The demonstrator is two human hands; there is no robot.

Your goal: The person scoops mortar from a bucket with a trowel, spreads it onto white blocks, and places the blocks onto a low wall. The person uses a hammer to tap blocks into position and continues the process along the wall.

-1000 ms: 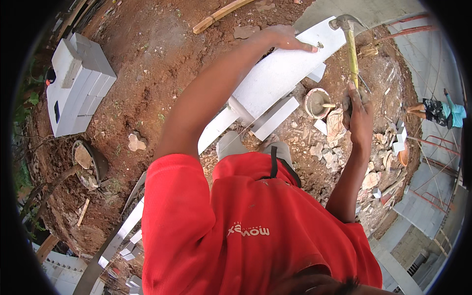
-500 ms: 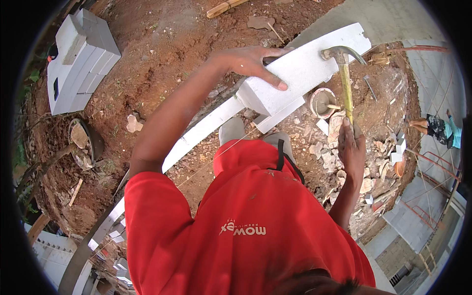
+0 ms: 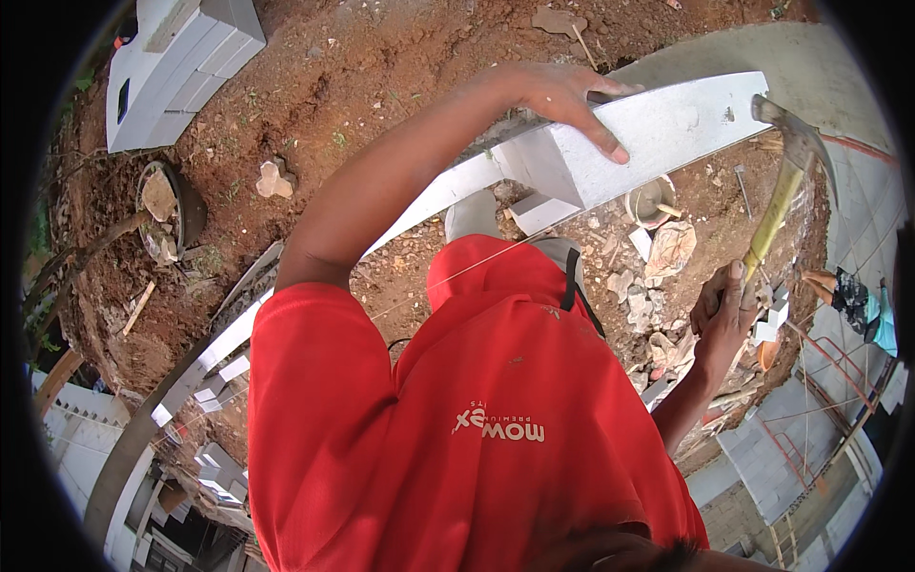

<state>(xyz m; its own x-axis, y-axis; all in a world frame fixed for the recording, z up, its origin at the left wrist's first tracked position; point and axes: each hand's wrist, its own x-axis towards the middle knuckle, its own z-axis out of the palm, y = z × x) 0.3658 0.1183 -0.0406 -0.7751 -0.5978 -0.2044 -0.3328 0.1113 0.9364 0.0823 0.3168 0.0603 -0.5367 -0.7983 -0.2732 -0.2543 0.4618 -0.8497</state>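
Note:
A long white building block lies on the low white block wall. Across its left part rests my left hand, thumb on the near face and fingers over the far edge, gripping it. My right hand is closed round the lower end of a claw hammer's yellow handle. The steel hammer head is at the block's right end, one side against or just in front of its chipped edge; I cannot tell whether they touch. A thin string runs in front of the wall.
A bucket with grey contents stands beyond the wall's near side, by broken rubble. Stacked white blocks and a dark tub are at left on red soil. Another person is at far right.
The hammer has moved right, from the block's upper face to its right end, and my right hand went with it. My left hand still grips the block, which appears turned slightly.

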